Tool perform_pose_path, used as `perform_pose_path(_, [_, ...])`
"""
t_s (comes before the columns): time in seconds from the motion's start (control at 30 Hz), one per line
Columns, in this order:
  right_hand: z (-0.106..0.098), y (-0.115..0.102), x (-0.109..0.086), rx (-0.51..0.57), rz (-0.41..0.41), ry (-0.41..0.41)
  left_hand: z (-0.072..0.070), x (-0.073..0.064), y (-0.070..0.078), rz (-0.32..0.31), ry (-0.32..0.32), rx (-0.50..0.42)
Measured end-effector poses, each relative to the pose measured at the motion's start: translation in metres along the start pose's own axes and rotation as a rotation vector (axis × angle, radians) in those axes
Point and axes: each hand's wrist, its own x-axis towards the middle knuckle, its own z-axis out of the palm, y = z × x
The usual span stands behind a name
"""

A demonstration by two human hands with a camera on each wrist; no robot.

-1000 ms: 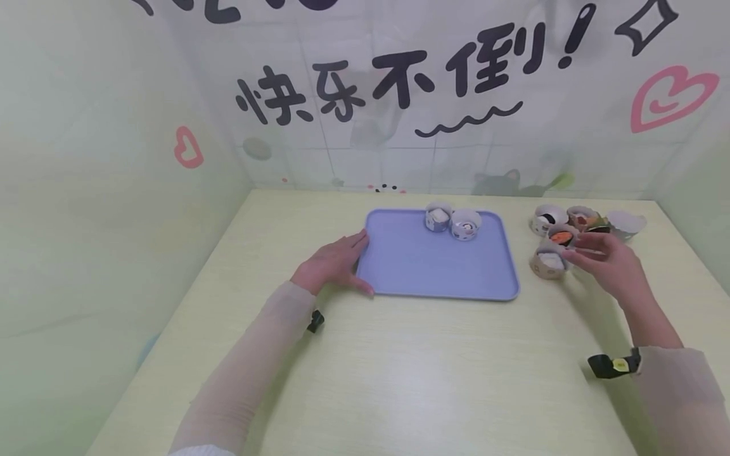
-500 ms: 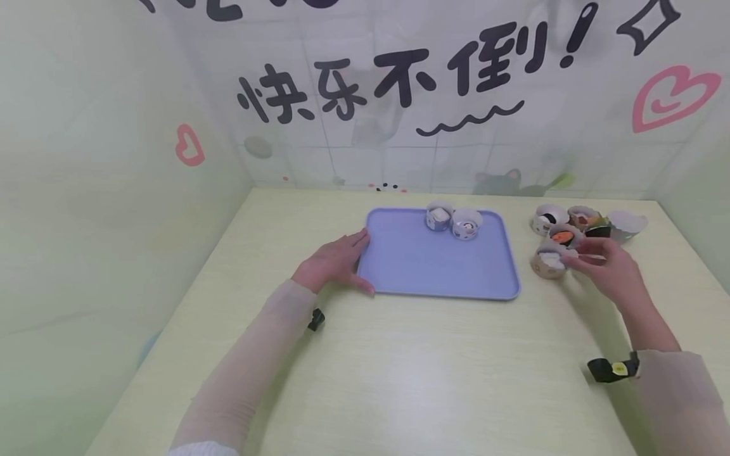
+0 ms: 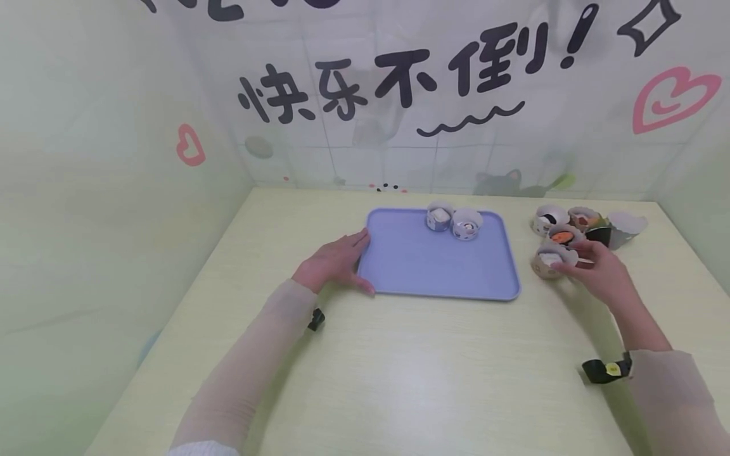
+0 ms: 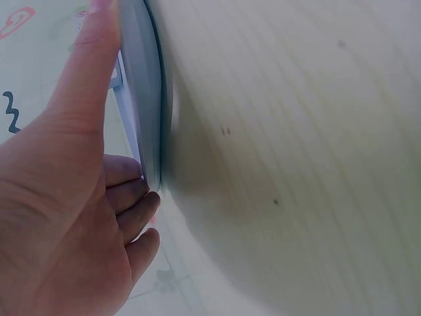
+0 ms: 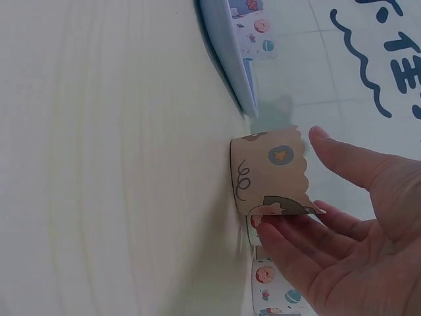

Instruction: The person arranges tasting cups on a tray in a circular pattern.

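On the far left a pink heart (image 3: 190,145) marks the side wall. The left sleeve (image 3: 245,373) crosses the worktop (image 3: 410,361) to the left hand (image 3: 336,261), which lies against the left end of the blue tray (image 3: 433,269). Its fingers are extended along that edge, the thumb spread to the near corner; they touch the tray without curling round it. On the tray, by its far edge, a grey cup (image 3: 438,224) and a white cup (image 3: 465,233) stand side by side.

Right of the tray, on the worktop, the brown cup (image 5: 268,172) stands nearest, upright, with something white inside. The right hand (image 3: 604,272) is at its right side: fingers and thumb are parted about the cup, and the right wrist view shows a gap between thumb tip and scalloped rim. Close behind are an orange piece (image 3: 561,237) in another cup and, farther back, a black-and-white piece (image 3: 549,220). A green-and-black piece (image 3: 600,233) and a pale cup (image 3: 626,223) follow; the right sleeve (image 3: 678,392) comes last.
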Motion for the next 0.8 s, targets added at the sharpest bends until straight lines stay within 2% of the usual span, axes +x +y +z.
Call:
perform_pose_path(0.37, [0.0027, 0.003, 0.0027, -0.012, -0.012, -0.017, -0.0042, -0.0019, 0.0031, -0.007, -0.015, -0.014])
perform_pose_path(0.8, [0.0045, 0.0017, 0.0018, -0.026, -0.016, 0.019, -0.0043, -0.0028, 0.0038, -0.011, -0.018, -0.005])
